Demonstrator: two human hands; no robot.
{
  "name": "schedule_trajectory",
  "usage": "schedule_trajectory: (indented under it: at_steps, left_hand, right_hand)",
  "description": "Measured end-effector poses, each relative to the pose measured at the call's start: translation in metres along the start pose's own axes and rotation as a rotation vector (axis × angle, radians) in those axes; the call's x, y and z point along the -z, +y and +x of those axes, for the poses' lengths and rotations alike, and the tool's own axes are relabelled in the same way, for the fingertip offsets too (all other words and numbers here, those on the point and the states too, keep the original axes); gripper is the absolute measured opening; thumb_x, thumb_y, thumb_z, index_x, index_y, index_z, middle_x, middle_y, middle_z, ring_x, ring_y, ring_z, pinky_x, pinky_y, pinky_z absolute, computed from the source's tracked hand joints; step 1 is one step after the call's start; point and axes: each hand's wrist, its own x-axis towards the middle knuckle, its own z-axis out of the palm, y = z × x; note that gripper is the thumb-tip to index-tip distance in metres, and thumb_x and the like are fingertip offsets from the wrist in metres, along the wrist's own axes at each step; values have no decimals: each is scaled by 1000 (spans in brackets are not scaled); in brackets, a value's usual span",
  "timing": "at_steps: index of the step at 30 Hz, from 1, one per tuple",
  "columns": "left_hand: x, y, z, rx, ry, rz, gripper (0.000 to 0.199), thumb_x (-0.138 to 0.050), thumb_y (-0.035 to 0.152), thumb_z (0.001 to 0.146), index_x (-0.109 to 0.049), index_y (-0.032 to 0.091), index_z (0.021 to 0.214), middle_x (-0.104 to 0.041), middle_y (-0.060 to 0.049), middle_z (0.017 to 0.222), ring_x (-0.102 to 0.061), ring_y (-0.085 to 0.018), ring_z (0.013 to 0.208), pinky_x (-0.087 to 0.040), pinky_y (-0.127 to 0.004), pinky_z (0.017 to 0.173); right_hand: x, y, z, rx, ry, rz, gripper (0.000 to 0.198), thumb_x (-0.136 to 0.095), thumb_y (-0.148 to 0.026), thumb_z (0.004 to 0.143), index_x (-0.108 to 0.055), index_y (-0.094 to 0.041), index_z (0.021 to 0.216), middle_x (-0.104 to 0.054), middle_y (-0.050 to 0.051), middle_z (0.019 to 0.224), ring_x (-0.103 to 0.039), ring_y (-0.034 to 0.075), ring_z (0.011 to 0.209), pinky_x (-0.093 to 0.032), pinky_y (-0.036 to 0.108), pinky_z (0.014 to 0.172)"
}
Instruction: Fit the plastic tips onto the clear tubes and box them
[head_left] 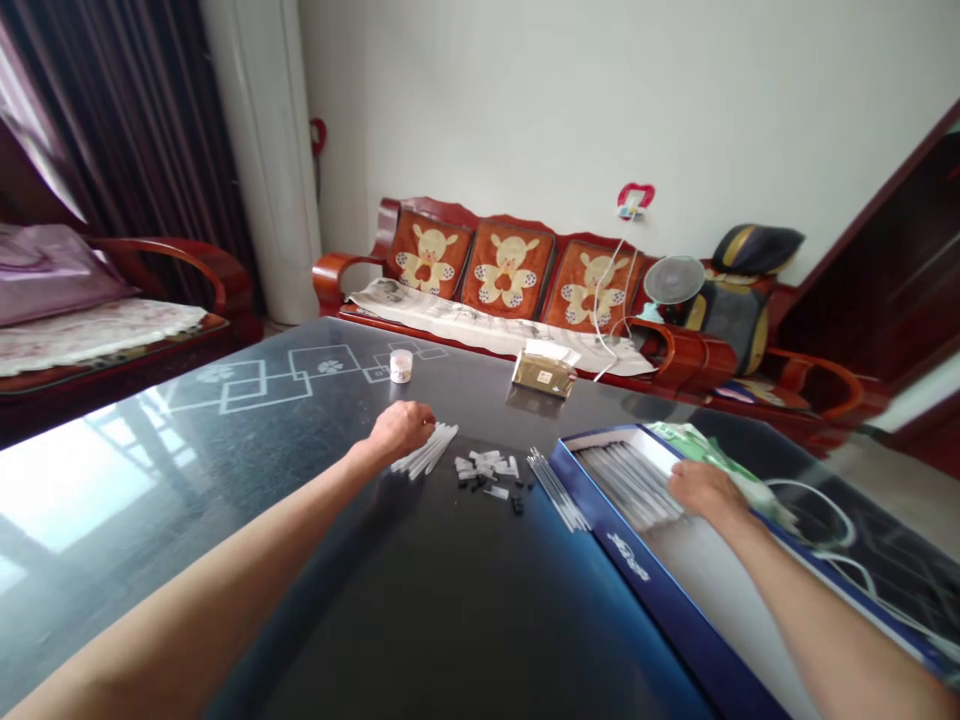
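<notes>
My left hand is at the far end of a small pile of white plastic tubes, fingers curled down; what they pinch is hidden. My right hand reaches into a shallow blue box, its fingers curled at the right end of a row of slim, pale pen-like sticks; what is in them is hidden. Between the hands lie small white plastic pieces and tiny black pieces. Several thin clear rods with dark tips, like pen refills, lie against the box's left side.
A small white tub and a gold tissue box stand farther back on the dark glossy table. A green and white plastic bag and white cable lie right of the box. A wooden sofa is behind.
</notes>
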Motion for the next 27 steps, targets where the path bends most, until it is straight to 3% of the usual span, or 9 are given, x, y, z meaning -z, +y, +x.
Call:
schedule_trajectory:
  at_steps: [4,8,10,15,19,23,25,27]
  left_hand:
    - [-9,21,-4,-60,-72,141,29,-48,30,84,-73,20,94,-72,-10,95,-67,-22,93,-50,-27,79]
    - [-19,30,-2,-20,-108,176,28,-53,31,83,-72,15,94,-71,-14,99,-67,-25,94,-52,-30,79]
    - [-23,32,-3,5,-116,185,27,-54,30,83,-72,14,95,-70,-15,98,-68,-25,92,-52,-30,79]
    - [-33,36,-9,35,-88,188,29,-48,24,86,-70,12,100,-69,-17,101,-67,-26,93,-52,-31,79]
    - [-29,36,-6,76,-57,143,30,-47,27,85,-72,12,93,-70,-18,94,-68,-27,90,-52,-32,75]
    - [-18,32,0,101,124,-174,35,-53,26,80,-68,16,110,-71,-10,81,-67,-23,81,-50,-30,74]
    - [-14,31,1,78,154,-503,41,-52,24,79,-64,18,117,-68,-4,73,-64,-17,69,-48,-26,67]
    - [-15,30,0,77,87,-913,39,-50,27,79,-67,15,112,-65,-3,68,-58,-13,57,-45,-23,57]
  right_hand:
    - [19,-23,-14,90,89,40,31,-51,-20,76,-73,-16,97,-72,15,99,-67,28,90,-48,35,78]
    - [33,-71,-50,359,348,240,26,-48,-23,79,-71,-17,90,-71,10,89,-66,23,82,-48,32,79]
    - [36,-98,-73,498,411,393,24,-47,-24,81,-70,-19,89,-71,7,90,-65,20,82,-48,30,79]
    - [23,-153,-116,634,349,597,22,-47,-20,84,-69,-21,87,-70,5,89,-65,17,82,-48,27,77]
    - [-2,-174,-130,652,252,699,21,-47,-16,84,-68,-21,87,-69,4,87,-65,17,81,-49,27,77]
    - [-26,-183,-138,648,257,815,20,-48,-16,84,-66,-20,91,-69,6,89,-65,18,82,-51,28,77]
    - [-33,-186,-141,666,273,848,20,-48,-16,84,-65,-19,94,-68,7,91,-65,18,85,-51,29,79]
    - [-39,-187,-143,689,284,855,21,-48,-15,84,-65,-19,95,-67,7,94,-64,19,89,-50,31,82]
